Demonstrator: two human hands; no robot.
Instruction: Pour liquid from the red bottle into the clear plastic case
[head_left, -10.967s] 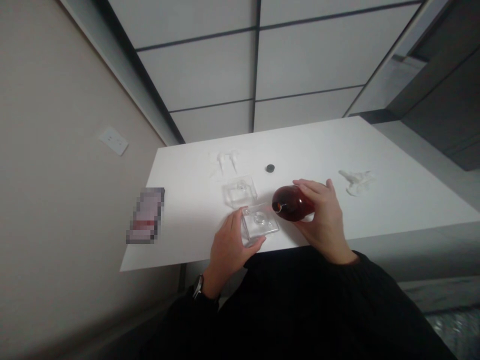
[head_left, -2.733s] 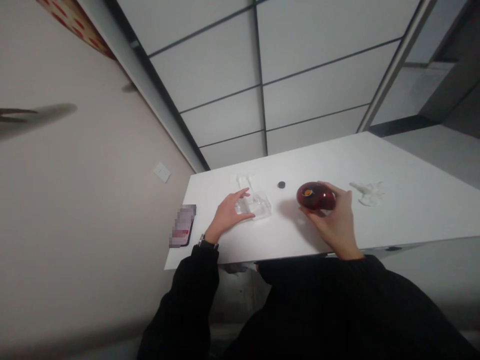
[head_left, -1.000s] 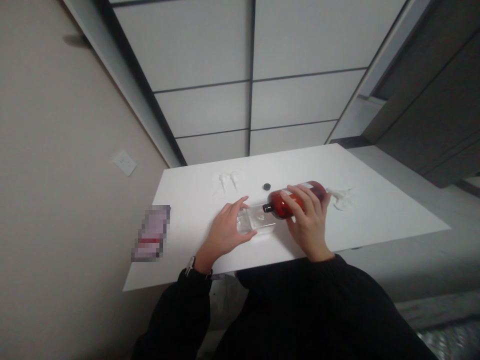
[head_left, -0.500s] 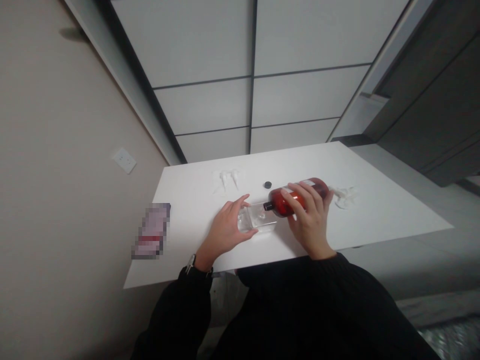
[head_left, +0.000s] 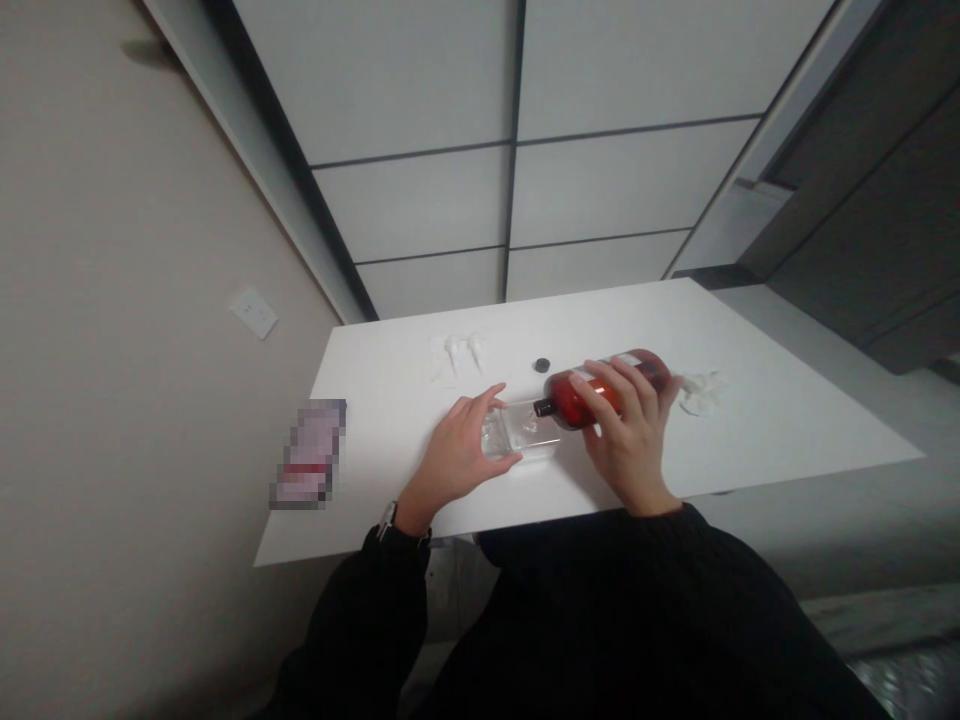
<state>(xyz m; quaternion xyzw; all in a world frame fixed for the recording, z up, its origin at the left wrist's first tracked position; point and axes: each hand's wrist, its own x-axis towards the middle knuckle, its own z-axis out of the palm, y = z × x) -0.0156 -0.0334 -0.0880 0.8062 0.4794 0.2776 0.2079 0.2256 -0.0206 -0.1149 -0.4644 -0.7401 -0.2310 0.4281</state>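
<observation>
My right hand grips a dark red bottle, uncapped and tipped on its side, with its black neck pointing left over a clear plastic box. My left hand holds the left end of that box on the white table. The bottle's mouth sits just above the box's open top. I cannot tell whether liquid is flowing.
A small black cap lies behind the bottle. Two white pump heads lie at the back left, and another white piece rests right of the bottle. A blurred flat object lies at the table's left edge, by the wall.
The bottle went from standing upright in my right hand to tipped over the clear box. In the last second its neck has stayed over the box, and my left hand has kept its hold.
</observation>
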